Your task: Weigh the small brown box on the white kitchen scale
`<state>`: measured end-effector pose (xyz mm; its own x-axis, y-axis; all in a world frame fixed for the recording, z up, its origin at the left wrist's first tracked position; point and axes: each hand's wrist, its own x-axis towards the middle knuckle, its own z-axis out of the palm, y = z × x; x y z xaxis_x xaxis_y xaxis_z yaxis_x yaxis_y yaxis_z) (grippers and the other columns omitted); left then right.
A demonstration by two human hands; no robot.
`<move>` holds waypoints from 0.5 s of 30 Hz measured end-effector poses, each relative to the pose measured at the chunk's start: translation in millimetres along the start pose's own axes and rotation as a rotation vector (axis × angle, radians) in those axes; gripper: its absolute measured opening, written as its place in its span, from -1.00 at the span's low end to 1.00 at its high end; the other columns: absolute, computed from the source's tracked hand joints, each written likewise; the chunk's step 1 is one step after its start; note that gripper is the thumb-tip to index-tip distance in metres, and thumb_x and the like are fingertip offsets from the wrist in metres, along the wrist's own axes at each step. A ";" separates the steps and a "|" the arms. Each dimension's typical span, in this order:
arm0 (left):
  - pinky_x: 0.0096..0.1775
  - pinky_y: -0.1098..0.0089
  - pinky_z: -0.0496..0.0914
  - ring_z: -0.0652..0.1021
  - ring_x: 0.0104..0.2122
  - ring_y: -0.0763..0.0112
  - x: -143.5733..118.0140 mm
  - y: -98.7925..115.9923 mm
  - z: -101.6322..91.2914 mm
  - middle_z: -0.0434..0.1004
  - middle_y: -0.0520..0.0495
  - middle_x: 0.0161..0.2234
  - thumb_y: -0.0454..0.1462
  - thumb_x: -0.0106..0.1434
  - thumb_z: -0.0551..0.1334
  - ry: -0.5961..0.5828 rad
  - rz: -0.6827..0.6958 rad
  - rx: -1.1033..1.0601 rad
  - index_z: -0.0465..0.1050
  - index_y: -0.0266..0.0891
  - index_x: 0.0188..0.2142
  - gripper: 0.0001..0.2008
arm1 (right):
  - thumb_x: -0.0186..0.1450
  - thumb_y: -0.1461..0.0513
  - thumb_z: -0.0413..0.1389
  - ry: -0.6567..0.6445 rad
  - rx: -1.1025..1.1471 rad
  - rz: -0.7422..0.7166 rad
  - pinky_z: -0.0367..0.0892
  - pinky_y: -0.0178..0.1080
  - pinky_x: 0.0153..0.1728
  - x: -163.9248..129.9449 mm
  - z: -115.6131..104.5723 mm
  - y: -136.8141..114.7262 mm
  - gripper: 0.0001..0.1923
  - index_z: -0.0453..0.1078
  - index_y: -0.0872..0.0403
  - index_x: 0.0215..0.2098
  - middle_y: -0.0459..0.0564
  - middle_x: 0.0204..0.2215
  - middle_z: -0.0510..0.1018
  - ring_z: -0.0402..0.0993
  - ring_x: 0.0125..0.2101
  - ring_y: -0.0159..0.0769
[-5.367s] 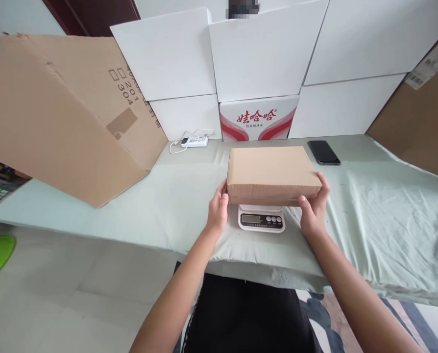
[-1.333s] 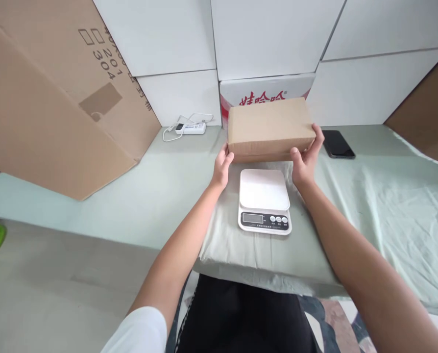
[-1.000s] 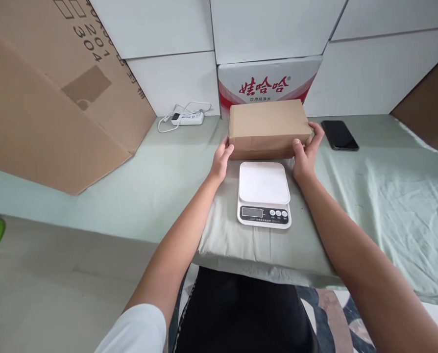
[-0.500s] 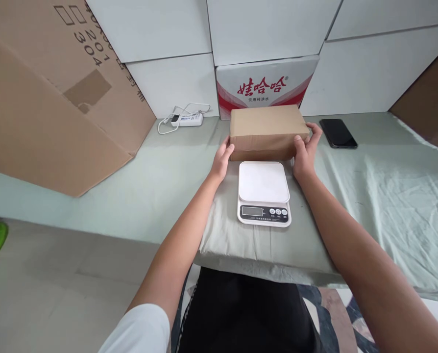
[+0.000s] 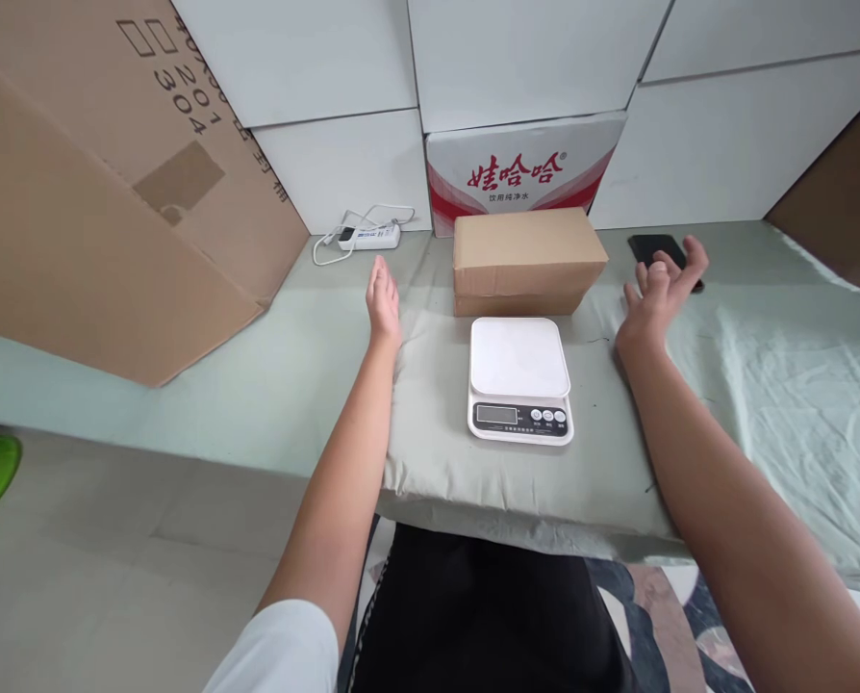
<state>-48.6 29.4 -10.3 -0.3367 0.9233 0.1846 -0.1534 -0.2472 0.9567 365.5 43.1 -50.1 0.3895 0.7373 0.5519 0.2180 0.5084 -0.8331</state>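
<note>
A closed brown cardboard box (image 5: 527, 260) rests on the cloth-covered table, just behind a white digital kitchen scale (image 5: 520, 380). The scale's plate is bare, and its display looks blank. To the left of the box, my left hand (image 5: 383, 300) is held edge-on with fingers stretched out, touching nothing. On the other side, my right hand (image 5: 659, 294) is raised with fingers spread and loosely bent, holding nothing. It partly covers a black smartphone (image 5: 650, 245) lying behind it.
A white power strip (image 5: 370, 237) with a coiled cable lies at the back left. Behind the cardboard box stands a white and red carton (image 5: 520, 173) against stacked white boxes (image 5: 336, 164). A large cardboard carton (image 5: 113, 212) leans in at the left. Green cloth (image 5: 271, 385) covers the table.
Both hands have let go of the cardboard box and moved apart, the left one leftward, the right one rightward in front of the smartphone. The box and scale stay in place.
</note>
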 end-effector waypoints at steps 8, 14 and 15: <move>0.60 0.08 0.12 0.10 0.68 0.08 -10.7 -17.4 13.2 0.14 -0.11 0.67 0.40 0.37 0.16 -0.249 -0.051 -0.002 0.34 0.02 0.54 -0.08 | 0.25 -0.35 0.23 -0.126 0.044 0.128 0.42 0.45 0.37 -16.9 24.7 -20.4 -0.05 0.20 -0.26 0.49 0.13 0.39 0.47 0.46 0.42 0.18; 0.59 -0.17 0.14 0.20 0.65 -0.16 -15.6 -30.2 25.2 0.25 -0.24 0.62 0.46 0.19 0.30 -0.405 -0.161 0.014 0.48 -0.05 0.42 0.01 | 0.22 -0.34 0.30 -0.291 0.034 0.133 0.47 0.41 0.36 -14.4 31.8 -16.1 0.07 0.13 -0.30 0.59 0.10 0.37 0.59 0.54 0.38 0.19; 0.59 -0.20 0.14 0.22 0.64 -0.19 -17.2 -30.3 26.8 0.29 -0.25 0.61 0.46 0.17 0.32 -0.423 -0.161 0.017 0.50 -0.05 0.41 0.01 | 0.21 -0.33 0.31 -0.300 0.021 0.128 0.45 0.42 0.38 -14.9 33.4 -17.8 0.10 0.12 -0.30 0.59 0.10 0.39 0.57 0.52 0.39 0.20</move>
<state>-13.3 28.9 -36.5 0.0999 0.9894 0.1052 -0.1561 -0.0888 0.9837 325.9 37.9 -42.2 0.1306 0.8927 0.4313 0.1649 0.4094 -0.8973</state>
